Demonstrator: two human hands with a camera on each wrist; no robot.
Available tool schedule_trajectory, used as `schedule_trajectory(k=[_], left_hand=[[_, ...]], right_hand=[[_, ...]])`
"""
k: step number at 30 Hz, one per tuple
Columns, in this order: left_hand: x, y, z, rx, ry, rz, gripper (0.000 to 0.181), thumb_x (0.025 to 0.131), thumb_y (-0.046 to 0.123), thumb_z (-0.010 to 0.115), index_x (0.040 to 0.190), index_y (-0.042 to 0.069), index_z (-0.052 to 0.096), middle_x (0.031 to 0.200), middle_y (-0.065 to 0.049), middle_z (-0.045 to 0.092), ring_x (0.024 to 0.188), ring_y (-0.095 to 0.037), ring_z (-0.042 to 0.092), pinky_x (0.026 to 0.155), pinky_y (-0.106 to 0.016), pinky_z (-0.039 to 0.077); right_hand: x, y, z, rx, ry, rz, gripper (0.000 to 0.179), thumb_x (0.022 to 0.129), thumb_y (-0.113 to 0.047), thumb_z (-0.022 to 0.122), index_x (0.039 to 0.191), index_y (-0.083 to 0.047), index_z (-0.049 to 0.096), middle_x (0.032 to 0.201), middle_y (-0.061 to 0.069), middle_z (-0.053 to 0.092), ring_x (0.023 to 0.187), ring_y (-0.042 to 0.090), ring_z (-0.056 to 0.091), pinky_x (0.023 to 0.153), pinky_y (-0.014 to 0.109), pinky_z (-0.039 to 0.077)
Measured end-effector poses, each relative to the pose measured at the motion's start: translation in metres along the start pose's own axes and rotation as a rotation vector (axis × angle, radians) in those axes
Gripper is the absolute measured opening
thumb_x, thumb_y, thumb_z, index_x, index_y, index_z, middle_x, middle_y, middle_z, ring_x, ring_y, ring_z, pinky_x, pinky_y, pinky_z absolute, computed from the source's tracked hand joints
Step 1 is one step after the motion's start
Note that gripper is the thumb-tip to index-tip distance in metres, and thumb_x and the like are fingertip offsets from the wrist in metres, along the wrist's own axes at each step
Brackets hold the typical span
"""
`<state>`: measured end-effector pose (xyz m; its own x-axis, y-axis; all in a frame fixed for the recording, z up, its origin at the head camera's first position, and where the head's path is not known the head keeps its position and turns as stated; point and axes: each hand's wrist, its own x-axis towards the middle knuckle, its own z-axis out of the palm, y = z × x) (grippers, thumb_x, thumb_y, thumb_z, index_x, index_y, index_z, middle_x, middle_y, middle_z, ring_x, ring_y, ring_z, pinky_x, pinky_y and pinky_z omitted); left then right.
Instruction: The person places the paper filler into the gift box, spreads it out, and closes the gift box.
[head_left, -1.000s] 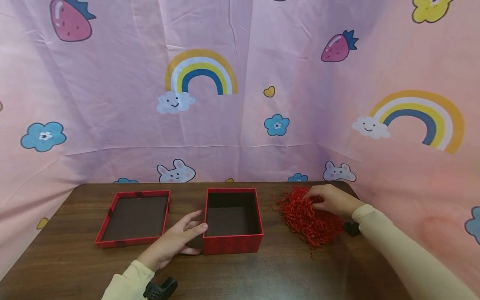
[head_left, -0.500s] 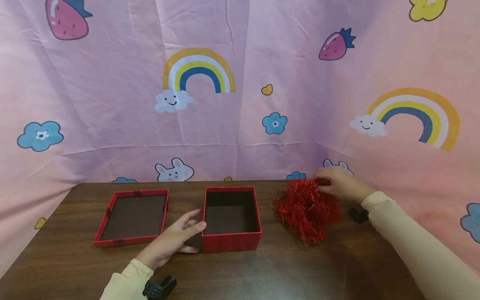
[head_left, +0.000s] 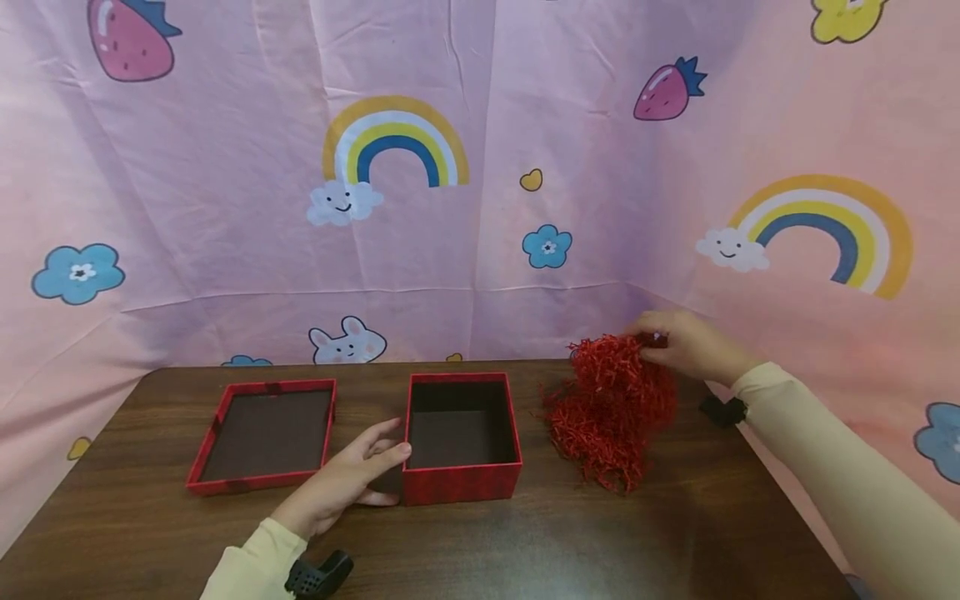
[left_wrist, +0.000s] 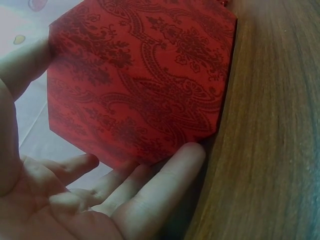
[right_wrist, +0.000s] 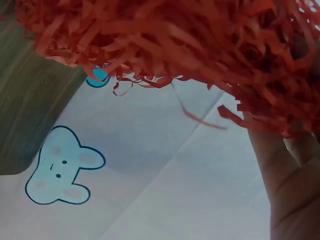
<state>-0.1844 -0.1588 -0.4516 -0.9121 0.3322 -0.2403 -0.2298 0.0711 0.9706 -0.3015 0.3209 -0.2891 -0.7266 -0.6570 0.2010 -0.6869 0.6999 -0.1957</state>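
Note:
A square red box [head_left: 462, 486] with a dark inside stands uncovered near the middle of the table. My left hand [head_left: 347, 477] rests at its left side, thumb at the top rim and fingers spread along the wall. The left wrist view shows the box's patterned red side [left_wrist: 140, 80] with fingertips right at its edges. To the right, my right hand [head_left: 686, 343] grips a clump of red shredded paper [head_left: 611, 400] and holds its upper part raised. In the right wrist view the shredded paper [right_wrist: 165, 40] hides most of the fingertips.
A red-rimmed box lid [head_left: 270, 435] lies inside-up at the left of the brown wooden table [head_left: 585, 550]. Behind the table and at its right hangs a pink and purple cloth [head_left: 420, 258] with printed rainbows and strawberries.
My right hand has risen and moved slightly right, lifting the upper part of the shredded paper. The left hand stays at the box. The head view has shifted slightly.

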Motion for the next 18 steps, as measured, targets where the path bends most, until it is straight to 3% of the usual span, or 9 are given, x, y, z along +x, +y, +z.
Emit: schedule_trajectory(k=[9, 18], left_hand=[[-0.001, 0.001, 0.001, 0.007, 0.020, -0.012, 0.077, 0.104, 0.037, 0.063, 0.163, 0.014, 0.021, 0.154, -0.026, 0.039, 0.144, -0.046, 0.037, 0.084, -0.051, 0.063], [0.000, 0.000, 0.001, 0.010, 0.015, -0.010, 0.078, 0.104, 0.039, 0.062, 0.164, 0.013, 0.020, 0.154, -0.027, 0.039, 0.145, -0.046, 0.035, 0.084, -0.051, 0.063]], right_hand=[[0.003, -0.009, -0.022, 0.032, 0.005, 0.055, 0.031, 0.091, 0.004, 0.074, 0.120, -0.006, 0.074, 0.109, 0.006, 0.073, 0.098, 0.025, 0.069, 0.080, 0.043, 0.060], [0.007, -0.018, -0.049, 0.051, -0.011, 0.113, 0.033, 0.094, 0.006, 0.070, 0.125, -0.003, 0.071, 0.116, 0.014, 0.071, 0.105, 0.032, 0.069, 0.085, 0.050, 0.060]])
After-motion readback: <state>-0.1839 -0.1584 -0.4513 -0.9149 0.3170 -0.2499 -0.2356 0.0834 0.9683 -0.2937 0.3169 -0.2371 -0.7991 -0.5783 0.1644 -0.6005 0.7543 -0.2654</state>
